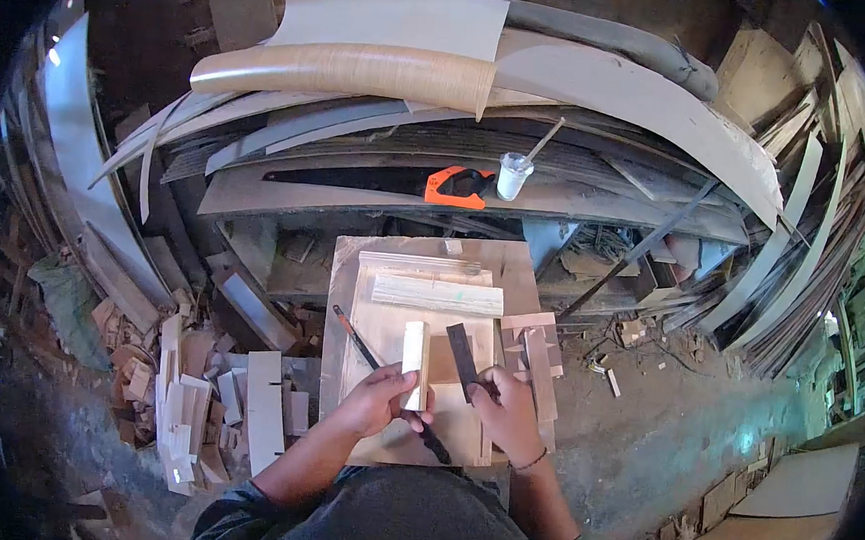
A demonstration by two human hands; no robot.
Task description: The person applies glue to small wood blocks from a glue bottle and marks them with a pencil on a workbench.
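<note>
My left hand (379, 399) is closed around a short pale wooden block (413, 361), held upright over the work board. In my right hand (509, 414) is a dark, flat, narrow strip (463, 356), gripped near its lower end and tilted slightly. The strip and the block are a small distance apart. Under my left hand lies a long thin dark tool (356, 335) with an orange mark near its far end; its middle is hidden. A longer pale wood piece (438, 294) lies across the board beyond both hands.
The work board (346, 264) stands before me, with brown strips (540, 370) at its right. Behind it, an orange-handled saw (455, 185) and a white cup (512, 177) with a stick rest on a shelf. Offcuts (182, 413) are heaped at left; sheets (655, 105) are stacked behind.
</note>
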